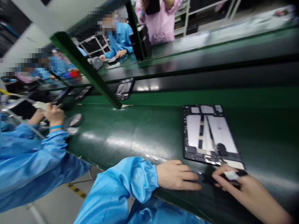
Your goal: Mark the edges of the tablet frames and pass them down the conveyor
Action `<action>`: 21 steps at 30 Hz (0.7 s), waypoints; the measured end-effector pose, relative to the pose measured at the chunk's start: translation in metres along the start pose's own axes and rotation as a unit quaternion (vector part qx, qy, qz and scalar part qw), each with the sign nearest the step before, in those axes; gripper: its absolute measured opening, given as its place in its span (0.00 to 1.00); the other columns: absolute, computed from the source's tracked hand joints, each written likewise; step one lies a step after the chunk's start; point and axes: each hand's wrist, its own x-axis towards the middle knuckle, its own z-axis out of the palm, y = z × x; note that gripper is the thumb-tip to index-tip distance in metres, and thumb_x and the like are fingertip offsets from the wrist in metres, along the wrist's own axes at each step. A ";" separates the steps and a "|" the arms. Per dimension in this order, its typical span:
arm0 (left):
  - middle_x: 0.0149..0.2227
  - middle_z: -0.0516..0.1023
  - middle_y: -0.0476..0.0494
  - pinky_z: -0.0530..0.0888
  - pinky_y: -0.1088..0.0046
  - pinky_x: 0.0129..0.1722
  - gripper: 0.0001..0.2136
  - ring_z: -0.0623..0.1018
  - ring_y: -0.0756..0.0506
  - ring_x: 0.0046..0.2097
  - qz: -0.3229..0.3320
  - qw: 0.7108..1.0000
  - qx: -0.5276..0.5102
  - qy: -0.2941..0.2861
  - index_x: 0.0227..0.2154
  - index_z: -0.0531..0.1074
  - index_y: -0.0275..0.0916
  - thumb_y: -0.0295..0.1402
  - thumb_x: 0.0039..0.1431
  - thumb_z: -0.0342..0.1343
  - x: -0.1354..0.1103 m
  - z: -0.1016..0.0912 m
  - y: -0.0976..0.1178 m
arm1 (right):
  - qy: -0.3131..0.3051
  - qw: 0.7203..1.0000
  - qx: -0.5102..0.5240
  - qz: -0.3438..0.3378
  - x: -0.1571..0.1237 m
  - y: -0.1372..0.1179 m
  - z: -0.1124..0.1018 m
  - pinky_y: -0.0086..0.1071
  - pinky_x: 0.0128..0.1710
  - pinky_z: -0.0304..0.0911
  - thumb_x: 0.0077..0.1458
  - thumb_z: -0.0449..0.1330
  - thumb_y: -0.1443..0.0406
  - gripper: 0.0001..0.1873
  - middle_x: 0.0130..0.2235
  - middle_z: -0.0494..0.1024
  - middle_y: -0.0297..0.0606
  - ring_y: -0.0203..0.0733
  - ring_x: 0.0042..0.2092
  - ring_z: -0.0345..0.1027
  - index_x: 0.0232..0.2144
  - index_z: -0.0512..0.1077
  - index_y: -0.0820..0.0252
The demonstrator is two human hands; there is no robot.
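Note:
My left hand (pixel 178 175) lies flat on the green bench surface (pixel 130 133) near its front edge, its fingers stretched toward the right and holding nothing. My right hand (pixel 245 186) is closed around a small dark object with a white patch (pixel 231 175); its kind is not clear, and the fingers cover much of it. Just beyond both hands rests an opened tablet (pixel 210 133) with its inside facing up. Pale battery panels, a dark strip and small parts show within its black frame. The right fingertips are close to the tablet's lower edge; whether they touch it I cannot tell.
At the left, a co-worker's hand (pixel 54 115) in a blue sleeve works near a round metallic dish (pixel 76 119). A green post (pixel 86 68) slants up from the bench. Another opened device (pixel 125 88) lies behind it. More people sit across the line.

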 end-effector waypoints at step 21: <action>0.53 0.75 0.43 0.68 0.70 0.46 0.12 0.72 0.45 0.54 0.067 0.992 -0.083 0.063 0.50 0.72 0.43 0.31 0.66 0.52 -0.004 -0.006 -0.007 | -0.106 0.992 -0.070 -0.028 -0.008 -0.047 -0.009 0.30 0.30 0.60 0.59 0.61 0.61 0.07 0.29 0.77 0.33 0.37 0.29 0.70 0.31 0.72 0.59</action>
